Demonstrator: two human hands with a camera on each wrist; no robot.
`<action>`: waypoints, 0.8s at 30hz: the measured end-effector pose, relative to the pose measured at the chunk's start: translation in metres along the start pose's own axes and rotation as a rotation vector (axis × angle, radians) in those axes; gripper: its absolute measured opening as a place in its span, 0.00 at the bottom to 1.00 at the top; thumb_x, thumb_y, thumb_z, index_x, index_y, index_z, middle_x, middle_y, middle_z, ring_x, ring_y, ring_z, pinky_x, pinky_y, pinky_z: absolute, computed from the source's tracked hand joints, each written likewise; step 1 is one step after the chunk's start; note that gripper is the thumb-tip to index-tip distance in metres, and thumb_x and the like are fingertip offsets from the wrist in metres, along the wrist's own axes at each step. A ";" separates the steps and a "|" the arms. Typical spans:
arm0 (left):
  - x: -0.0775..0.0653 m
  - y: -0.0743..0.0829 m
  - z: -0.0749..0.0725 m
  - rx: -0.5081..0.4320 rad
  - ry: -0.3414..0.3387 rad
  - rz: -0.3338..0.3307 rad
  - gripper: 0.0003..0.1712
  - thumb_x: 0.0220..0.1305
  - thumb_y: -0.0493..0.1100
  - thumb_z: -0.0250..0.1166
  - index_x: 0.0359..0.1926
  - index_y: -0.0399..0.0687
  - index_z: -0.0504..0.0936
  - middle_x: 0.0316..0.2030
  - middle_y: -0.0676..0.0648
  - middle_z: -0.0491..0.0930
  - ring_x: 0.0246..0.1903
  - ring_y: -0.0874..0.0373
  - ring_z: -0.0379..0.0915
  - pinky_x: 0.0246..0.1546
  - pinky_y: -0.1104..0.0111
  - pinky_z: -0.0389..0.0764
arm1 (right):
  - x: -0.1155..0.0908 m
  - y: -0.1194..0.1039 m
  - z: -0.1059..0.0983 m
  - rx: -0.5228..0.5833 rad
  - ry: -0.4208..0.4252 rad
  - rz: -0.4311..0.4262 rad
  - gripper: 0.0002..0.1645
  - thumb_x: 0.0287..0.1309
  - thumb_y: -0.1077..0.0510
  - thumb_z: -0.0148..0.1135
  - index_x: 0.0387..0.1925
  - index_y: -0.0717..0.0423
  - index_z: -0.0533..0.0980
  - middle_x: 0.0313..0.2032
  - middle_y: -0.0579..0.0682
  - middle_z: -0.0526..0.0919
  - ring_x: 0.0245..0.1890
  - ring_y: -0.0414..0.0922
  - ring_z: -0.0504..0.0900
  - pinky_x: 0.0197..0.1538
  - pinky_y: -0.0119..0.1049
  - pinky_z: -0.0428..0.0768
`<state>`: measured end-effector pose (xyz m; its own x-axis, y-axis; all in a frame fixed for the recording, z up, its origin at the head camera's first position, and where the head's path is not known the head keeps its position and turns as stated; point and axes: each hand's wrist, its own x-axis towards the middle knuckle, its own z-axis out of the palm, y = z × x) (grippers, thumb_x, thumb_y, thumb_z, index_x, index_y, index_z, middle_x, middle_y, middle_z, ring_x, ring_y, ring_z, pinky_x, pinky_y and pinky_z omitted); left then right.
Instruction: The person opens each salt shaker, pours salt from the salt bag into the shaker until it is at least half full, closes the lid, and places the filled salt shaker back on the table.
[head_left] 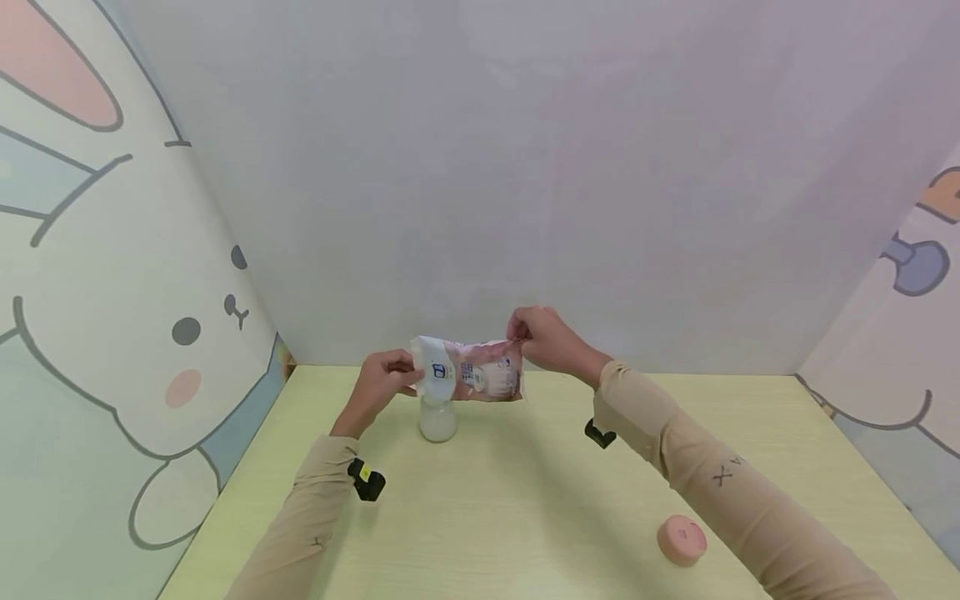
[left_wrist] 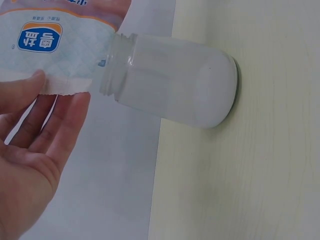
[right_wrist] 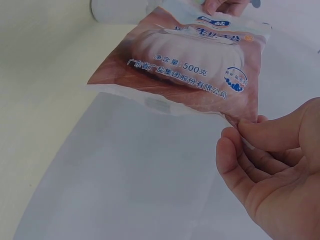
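Observation:
A pink and pale-blue plastic bag of salt (head_left: pixel 483 373), labelled 500 g, is stretched out sideways above the table. My left hand (head_left: pixel 381 387) pinches its pale end between thumb and fingers. At the opposite end, my right hand (head_left: pixel 551 339) pinches a corner of the pink edge, as the right wrist view shows. Beneath the bag's left end stands a clear glass jar (left_wrist: pixel 175 82) with a threaded neck, upright on the table. White material lies in the jar's lower part. The bag's pale end meets the jar's mouth in the left wrist view; whether salt is flowing, I cannot tell.
A round pink lid (head_left: pixel 682 540) lies on the pale wooden table (head_left: pixel 480 517) at the front right, beside the right forearm. Behind the table rises a plain grey-white wall (head_left: pixel 480 183). Side panels with cartoon animals stand left and right.

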<state>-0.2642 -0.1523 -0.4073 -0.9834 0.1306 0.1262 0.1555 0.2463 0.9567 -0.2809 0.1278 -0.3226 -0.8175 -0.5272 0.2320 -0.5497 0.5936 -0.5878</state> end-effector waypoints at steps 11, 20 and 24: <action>0.007 -0.022 -0.003 0.019 0.028 0.003 0.06 0.58 0.34 0.65 0.36 0.35 0.80 0.36 0.39 0.81 0.36 0.48 0.80 0.34 0.57 0.84 | 0.001 -0.002 0.001 -0.007 -0.004 -0.003 0.12 0.48 0.78 0.49 0.28 0.63 0.75 0.27 0.53 0.79 0.29 0.45 0.78 0.33 0.36 0.80; 0.007 -0.020 -0.003 0.019 0.026 -0.008 0.07 0.58 0.34 0.65 0.37 0.33 0.80 0.37 0.38 0.81 0.37 0.47 0.80 0.35 0.55 0.84 | 0.001 -0.003 0.001 -0.005 0.004 -0.017 0.12 0.47 0.78 0.49 0.28 0.64 0.75 0.27 0.53 0.80 0.29 0.45 0.78 0.33 0.37 0.80; 0.004 -0.017 -0.003 0.002 0.017 -0.021 0.07 0.59 0.33 0.64 0.37 0.31 0.80 0.38 0.36 0.81 0.39 0.44 0.79 0.36 0.53 0.83 | 0.000 -0.004 0.002 -0.004 0.004 -0.031 0.12 0.46 0.78 0.49 0.28 0.64 0.75 0.27 0.53 0.80 0.29 0.45 0.79 0.33 0.37 0.80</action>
<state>-0.2711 -0.1584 -0.4224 -0.9879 0.1087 0.1110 0.1353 0.2507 0.9586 -0.2786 0.1246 -0.3218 -0.8009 -0.5426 0.2532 -0.5752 0.5798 -0.5771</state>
